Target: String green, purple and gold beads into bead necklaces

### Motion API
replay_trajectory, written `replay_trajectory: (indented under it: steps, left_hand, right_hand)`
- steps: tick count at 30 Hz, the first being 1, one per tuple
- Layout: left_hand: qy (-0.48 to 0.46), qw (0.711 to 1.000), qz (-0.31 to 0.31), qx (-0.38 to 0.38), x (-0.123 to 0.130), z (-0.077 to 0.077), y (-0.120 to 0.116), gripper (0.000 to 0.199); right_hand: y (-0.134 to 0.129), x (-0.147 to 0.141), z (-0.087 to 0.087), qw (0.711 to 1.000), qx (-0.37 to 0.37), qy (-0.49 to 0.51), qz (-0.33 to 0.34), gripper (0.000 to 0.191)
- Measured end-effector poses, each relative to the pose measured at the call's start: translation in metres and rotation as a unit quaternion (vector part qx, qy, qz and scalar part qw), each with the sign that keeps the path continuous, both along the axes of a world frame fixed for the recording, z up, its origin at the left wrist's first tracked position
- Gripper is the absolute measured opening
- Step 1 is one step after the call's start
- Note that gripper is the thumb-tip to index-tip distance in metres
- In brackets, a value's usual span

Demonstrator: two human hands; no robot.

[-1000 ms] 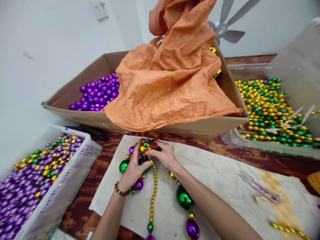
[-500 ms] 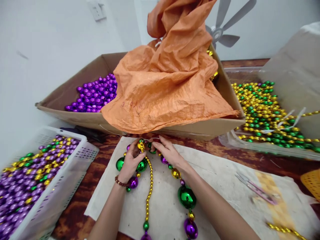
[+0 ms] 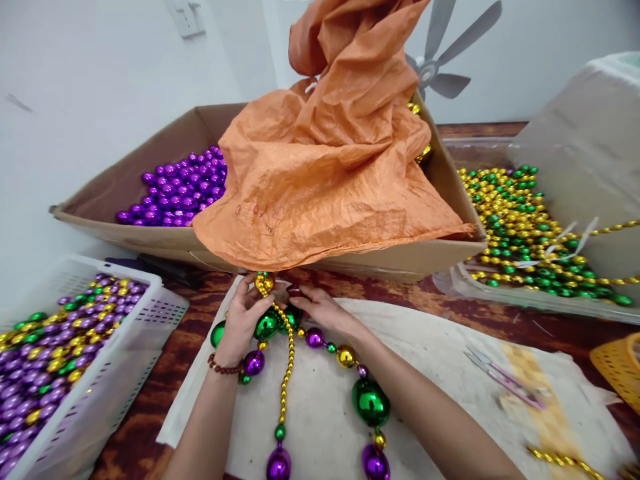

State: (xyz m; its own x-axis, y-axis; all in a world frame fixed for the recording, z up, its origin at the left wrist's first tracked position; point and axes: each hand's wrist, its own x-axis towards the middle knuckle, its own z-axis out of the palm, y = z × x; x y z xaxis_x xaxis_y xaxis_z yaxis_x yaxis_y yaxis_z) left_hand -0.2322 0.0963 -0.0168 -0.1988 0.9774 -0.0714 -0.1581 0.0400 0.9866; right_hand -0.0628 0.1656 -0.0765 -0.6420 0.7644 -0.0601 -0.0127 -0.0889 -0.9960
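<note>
A bead necklace in metallic green, gold and purple runs under and between my hands, its large green bead (image 3: 371, 403) on the right side. My left hand (image 3: 243, 323), a brown bead bracelet (image 3: 223, 365) at its wrist, is closed around the necklace by a cluster of gold beads (image 3: 265, 284). From there a strand of small gold beads (image 3: 286, 380) hangs toward me, ending in a green and a purple bead. My right hand (image 3: 327, 312) is pinched at the necklace's upper part, close to the left fingers. Its fingertips are partly hidden.
An orange sack (image 3: 320, 193) lies over a cardboard box (image 3: 400, 260) holding purple beads (image 3: 183, 187). White basket (image 3: 173, 310) on the left and clear bin (image 3: 540, 301) on the right hold mixed beads. Pink-handled snips (image 3: 510, 381) rest on the white cloth (image 3: 440, 373).
Both hands have shifted slightly left in view with the necklace. The right part of the strand has swung inward, and a thin thread seen earlier near the right fingers no longer shows.
</note>
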Motion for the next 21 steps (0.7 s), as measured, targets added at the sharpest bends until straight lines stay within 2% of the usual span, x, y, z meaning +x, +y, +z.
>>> replay_trajectory:
  steps: [2,4,8,11,16,21]
  left_hand:
    - [-0.006,1.000,0.000,-0.024,-0.002,0.007,0.002,0.054]
    - [-0.013,0.998,-0.006,-0.054,-0.002,0.011,0.008,0.055]
    - [-0.031,0.993,-0.036,-0.111,-0.002,0.007,0.018,0.056]
    - [-0.018,0.989,-0.062,-0.135,-0.004,0.003,0.019,0.058]
    - [0.020,0.989,-0.061,-0.133,-0.007,0.004,0.015,0.058]
    - [0.024,0.991,-0.071,-0.115,-0.012,-0.001,0.011,0.059]
  right_hand:
    - [-0.007,-0.003,-0.003,0.998,-0.048,-0.005,0.035,0.028]
    - [-0.007,-0.003,-0.002,0.998,-0.055,-0.009,0.040,0.030]
    - [0.004,0.006,0.005,0.998,0.024,-0.004,-0.053,0.032]
    - [0.010,0.011,0.009,0.997,0.044,0.014,-0.059,0.034]
    - [0.018,0.006,0.010,0.995,0.062,0.063,-0.047,0.034]
    - [0.023,-0.003,0.012,0.997,0.033,0.068,-0.032,0.040]
